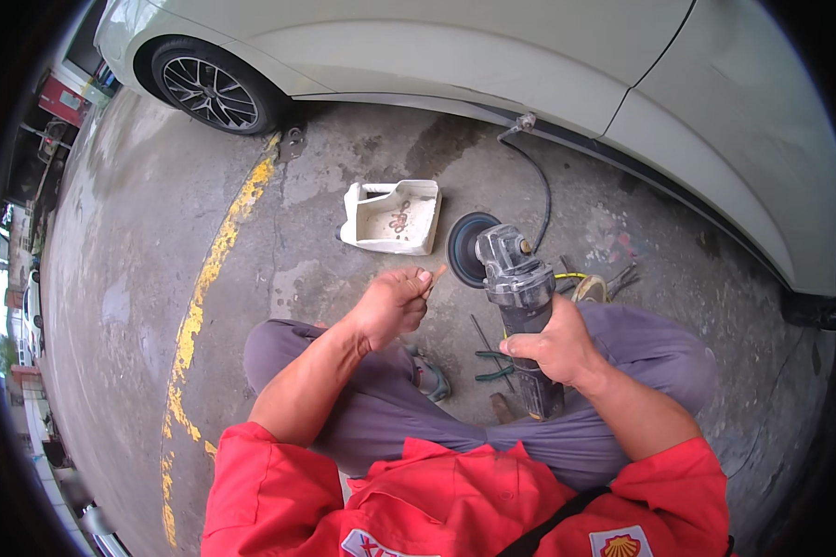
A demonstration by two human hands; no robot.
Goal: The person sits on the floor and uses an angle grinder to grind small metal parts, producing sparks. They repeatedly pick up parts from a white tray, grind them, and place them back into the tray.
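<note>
My right hand (555, 345) grips the dark body of an angle grinder (520, 278) upright over my lap. The grinder's round disc (470, 249) faces left, toward my other hand. My left hand (395, 304) is closed in a pinch on a small thin copper-coloured piece (439, 275), held a short way from the disc and not touching it. Whether the disc is spinning I cannot tell. Beyond my left hand, a cut-open white plastic jug (421, 239) lies on the ground with several small reddish-brown rings (398, 219) inside.
Pliers with green handles (494, 365) and a thin rod (483, 336) lie between my legs. A pale car (492, 56) stands ahead, a dark cable (545, 190) clamped at its sill. A worn yellow line (195, 306) crosses the concrete at left.
</note>
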